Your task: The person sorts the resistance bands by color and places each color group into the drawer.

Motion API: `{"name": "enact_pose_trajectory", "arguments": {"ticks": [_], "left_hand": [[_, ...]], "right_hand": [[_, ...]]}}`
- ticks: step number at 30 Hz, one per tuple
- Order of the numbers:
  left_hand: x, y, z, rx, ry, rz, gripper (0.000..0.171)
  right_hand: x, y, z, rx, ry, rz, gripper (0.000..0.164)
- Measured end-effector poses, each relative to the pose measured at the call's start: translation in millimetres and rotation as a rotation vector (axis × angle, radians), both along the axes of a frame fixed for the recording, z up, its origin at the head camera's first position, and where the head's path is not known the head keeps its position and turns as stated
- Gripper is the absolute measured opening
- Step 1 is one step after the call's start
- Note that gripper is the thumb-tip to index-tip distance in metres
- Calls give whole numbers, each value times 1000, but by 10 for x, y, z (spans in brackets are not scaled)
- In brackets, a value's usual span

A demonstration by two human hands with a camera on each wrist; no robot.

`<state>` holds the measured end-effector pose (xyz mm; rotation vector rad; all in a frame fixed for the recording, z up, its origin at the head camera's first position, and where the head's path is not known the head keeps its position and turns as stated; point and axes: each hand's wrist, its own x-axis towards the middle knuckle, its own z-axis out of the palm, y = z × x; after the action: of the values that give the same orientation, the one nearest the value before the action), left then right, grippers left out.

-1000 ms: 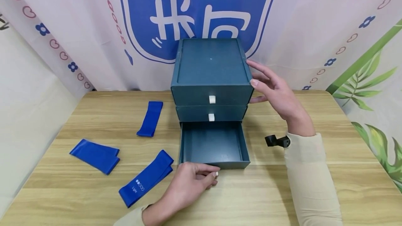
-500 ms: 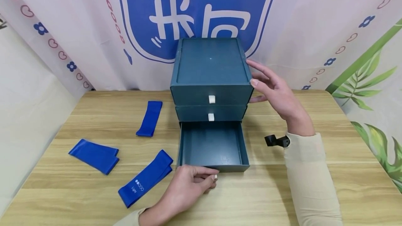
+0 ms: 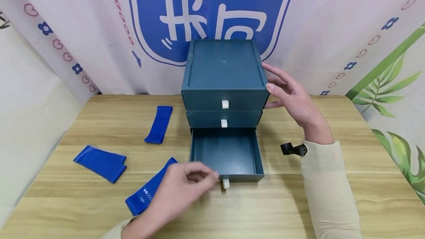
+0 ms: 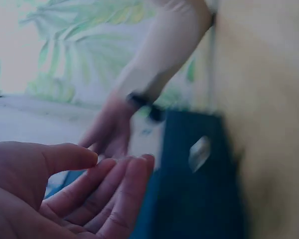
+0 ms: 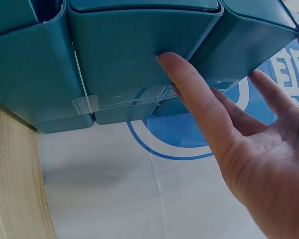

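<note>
A dark teal drawer cabinet [image 3: 225,65] stands at the middle of the table, its bottom drawer [image 3: 229,154] pulled out with nothing in it. My left hand [image 3: 182,187] hovers just left of that drawer's white knob [image 3: 226,183], apart from it, holding nothing. In the left wrist view its fingers [image 4: 124,199] are loosely bent. Against the cabinet's right side rests my right hand [image 3: 292,99], fingers spread along the wall, as the right wrist view also shows. One blue resistance band [image 3: 146,191], printed "Light", lies partly hidden under my left hand.
Two more blue bands lie on the left of the wooden table, a folded one [image 3: 101,163] near the left edge and another [image 3: 159,124] farther back. A printed curtain [image 3: 315,28] hangs close behind the cabinet.
My left hand drew the bottom drawer out slightly, then let go of its knob and moved left. The right hand has stayed on the cabinet's side.
</note>
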<state>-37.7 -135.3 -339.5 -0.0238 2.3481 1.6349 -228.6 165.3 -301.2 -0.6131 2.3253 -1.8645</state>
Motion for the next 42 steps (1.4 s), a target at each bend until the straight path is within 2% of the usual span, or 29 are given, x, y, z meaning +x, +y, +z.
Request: {"name": "enact_pose_trajectory", "arguments": {"ticks": [2, 4, 7, 9, 12, 15, 19, 25, 27, 33, 35, 40, 42], "left_hand": [[-60, -143, 113, 3, 41, 88, 20], [-152, -337, 198, -37, 75, 168, 26], [-340, -677, 211, -123, 106, 258, 33], [-473, -899, 156, -181, 74, 272, 37], [-642, -1166, -18, -187, 24, 264, 42], [-750, -1328, -200, -166, -43, 263, 50], [-835, -1403, -361, -175, -105, 271, 62], [-931, -1396, -444, -233, -173, 223, 77], [-958, -1390, -460, -288, -176, 217, 81], [-971, -1365, -472, -549, -155, 230, 79], [-973, -1366, -485, -620, -145, 203, 75], [-1010, -1363, -528, -731, -119, 146, 65], [-1018, -1353, -533, -742, -103, 139, 63]], "right_hand": [[1, 4, -3, -5, -1, -1, 53], [5, 7, -4, -4, -4, -2, 54], [1, 5, -6, 5, -8, -2, 54], [-1, 4, -8, 12, -9, -4, 54], [-1, 3, -16, 13, -12, -4, 53], [5, 6, -25, 14, -16, -1, 54], [9, 10, -27, 17, -12, -3, 53], [6, 14, -15, 9, -6, -6, 53], [8, 12, -13, 7, -6, -5, 53], [15, -5, -17, 8, -8, -3, 53], [15, -10, -15, 11, -6, -3, 53], [15, -14, 0, 22, 2, -7, 53], [18, -10, 1, 24, 4, -10, 53]]}}
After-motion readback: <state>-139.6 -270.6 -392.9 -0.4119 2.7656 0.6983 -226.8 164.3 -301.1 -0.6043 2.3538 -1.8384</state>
